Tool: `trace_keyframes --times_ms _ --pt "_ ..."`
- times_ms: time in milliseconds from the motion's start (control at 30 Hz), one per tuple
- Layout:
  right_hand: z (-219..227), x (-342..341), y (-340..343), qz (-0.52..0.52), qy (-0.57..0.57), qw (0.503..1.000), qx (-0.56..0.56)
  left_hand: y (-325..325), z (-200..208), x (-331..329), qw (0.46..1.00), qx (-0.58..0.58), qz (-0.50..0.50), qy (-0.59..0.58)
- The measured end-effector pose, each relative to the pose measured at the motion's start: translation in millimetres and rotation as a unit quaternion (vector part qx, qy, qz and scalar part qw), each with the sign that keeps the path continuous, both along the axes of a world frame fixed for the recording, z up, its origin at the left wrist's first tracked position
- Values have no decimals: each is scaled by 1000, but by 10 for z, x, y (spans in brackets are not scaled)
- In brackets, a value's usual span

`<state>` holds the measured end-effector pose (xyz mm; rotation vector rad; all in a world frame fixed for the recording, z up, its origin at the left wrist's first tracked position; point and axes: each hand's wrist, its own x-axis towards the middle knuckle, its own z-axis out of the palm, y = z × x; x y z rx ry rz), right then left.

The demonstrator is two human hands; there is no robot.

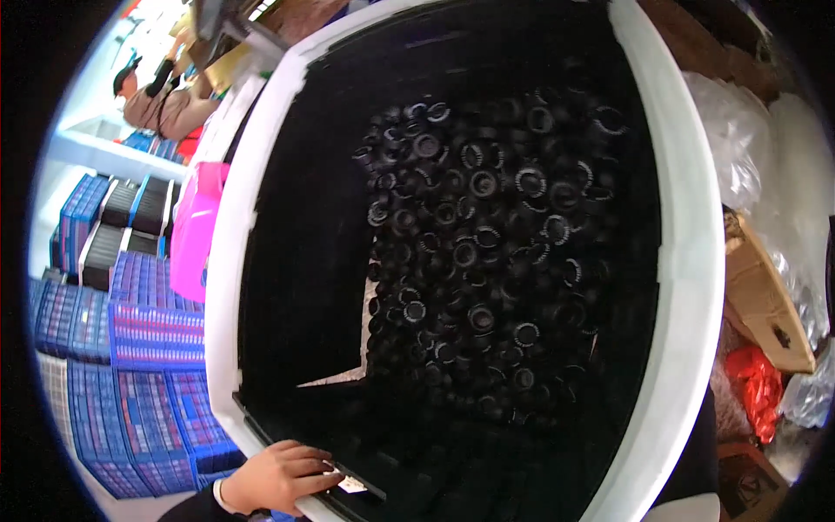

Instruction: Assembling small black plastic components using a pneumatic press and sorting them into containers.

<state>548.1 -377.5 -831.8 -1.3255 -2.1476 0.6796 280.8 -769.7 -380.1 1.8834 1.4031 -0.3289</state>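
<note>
Item: one deep black bin (300, 217), open at the top, filling the middle of the scene, with a broad white rim (224, 296) running round it. Contents: a great many small black rings (483, 183), loosely heaped on the bottom, lying at mixed angles, some flat with their round openings facing up, others tipped on edge; several show pale, ridged edges. Left hand (277, 478): at the near left corner of the bin, back of the hand upward, wrist to the left, fingers pointing right and curled over the rim onto the near wall, beside a pale slot (355, 485) there. Fingers: bent and lying close together side by side, pressed to the edge of the bin; the thumb's placing cannot be told. Forearm: entering low at the near left, in a dark sleeve (196, 509), with a pale band (223, 498) at the wrist. Right hand: outside the view, its fingers cannot be told. Left surroundings: stacked blue crates (156, 304), dark crates (130, 213) farther off, and a bright pink object (196, 235) just beside the rim. Far left: another person (170, 109) in brownish clothing and a dark cap. Right surroundings: clear plastic sheeting (739, 143), a cardboard piece (765, 300) standing tilted, a red plastic bag (755, 387) near it, and a brown carton (748, 483) at the near right.
</note>
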Motion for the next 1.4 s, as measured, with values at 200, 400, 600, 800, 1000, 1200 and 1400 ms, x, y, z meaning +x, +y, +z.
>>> trace_keyframes --times_ms 200,400,600,800,1000,1200,1400 --pt "386 800 -537 -48 -3 998 -42 -52 -18 -79 998 42 -47 -6" --pt "2007 1586 -989 -182 214 938 -202 -203 57 -48 998 59 -20 29" --pt "4365 1493 -1890 -176 598 724 -293 -315 39 -17 995 55 -24 79" --pt "6461 1122 -2512 -41 579 689 -433 -551 644 501 964 177 169 105" --pt "8033 806 -2040 -32 440 845 -303 -1516 1120 574 859 -147 405 -276" --pt "9231 124 -1114 -2 284 957 -54 -2450 551 -135 934 -99 328 -102" --pt "9411 -1114 994 -7 177 974 145 -3029 320 -771 926 -115 356 -55"
